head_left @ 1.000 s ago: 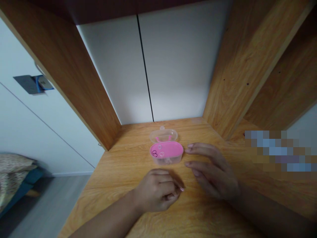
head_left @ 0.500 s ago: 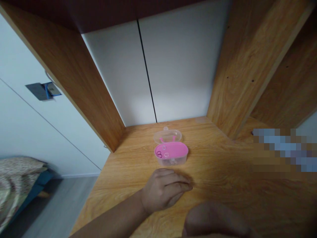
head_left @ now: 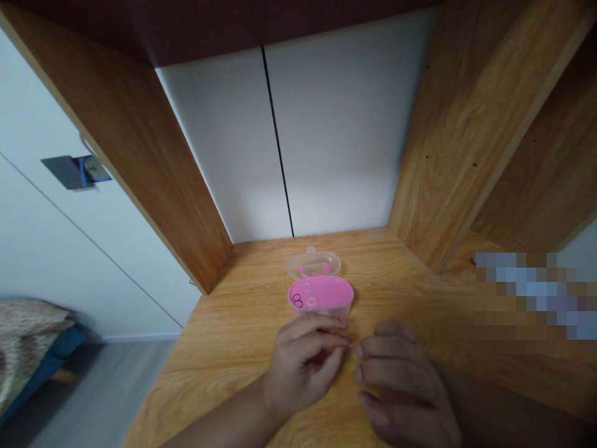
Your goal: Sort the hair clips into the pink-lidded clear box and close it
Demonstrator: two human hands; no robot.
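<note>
On the wooden desktop stands an oval clear plastic box with a pink top tray. Its clear lid lies tipped back behind it. Two white rings and a dark pair of loops, like small hair ties, rest on the tray's left part. My left hand is in front of the box, thumb and fingers brought together in a pinch; what they hold, if anything, is too small to make out. Facing it from the right is my right hand, slightly blurred, fingers loosely curled and thumb apart, nothing visible in it.
Wooden side panels frame a white back panel. A pixelated patch covers something on the desktop at the right. Beyond the desk's left edge are grey floor and patterned fabric.
My right hand has come up from the bottom edge to beside my left. My left hand has turned from lying flat to a pinch. The view has shifted slightly.
</note>
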